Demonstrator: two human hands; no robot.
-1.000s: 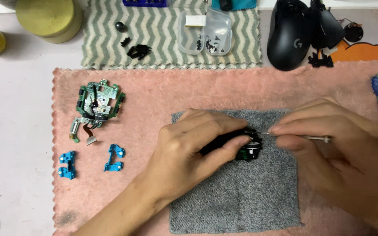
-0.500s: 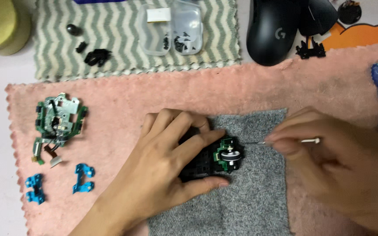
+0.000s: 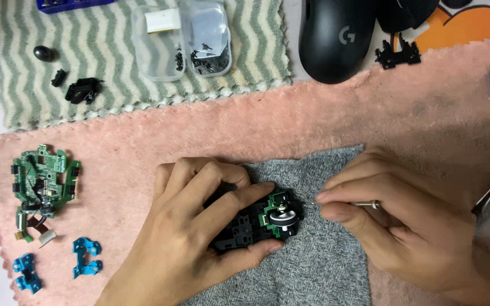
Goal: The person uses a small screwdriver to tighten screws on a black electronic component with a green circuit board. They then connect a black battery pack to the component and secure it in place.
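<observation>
The left hand (image 3: 199, 226) is curling closed around a black mouse base (image 3: 245, 226) that is lying on the grey cloth (image 3: 324, 272), near the middle of the pink towel (image 3: 324, 124), thumb under its near side and index finger pressing along the top toward the small green board and scroll wheel (image 3: 282, 217) at its right end. The right hand (image 3: 404, 226) is pinching a thin metal tool (image 3: 364, 204) between thumb and fingertips, fingers nearly shut on the shaft, its tip pointing at the wheel assembly; whether the tip is touching it I cannot tell. Doing this well seems to be a matter of steadiness — the left hand should be keeping the base flat on the cloth so it is not rocking, while the right is holding the tool level and in line with the point it is working at, pressing lightly rather than prying. Resting the heel of the right hand on the cloth is likely helping. Toward the towel's left edge a larger green circuit board (image 3: 43, 184) and two blue plastic pieces (image 3: 58, 263) are lying well apart — safely out of reach of a slip. On the striped mat (image 3: 256, 45) beyond the towel's far edge, a clear tray (image 3: 180, 39) is holding small dark parts, and a whole black mouse (image 3: 338, 39) is sitting near the far right.
</observation>
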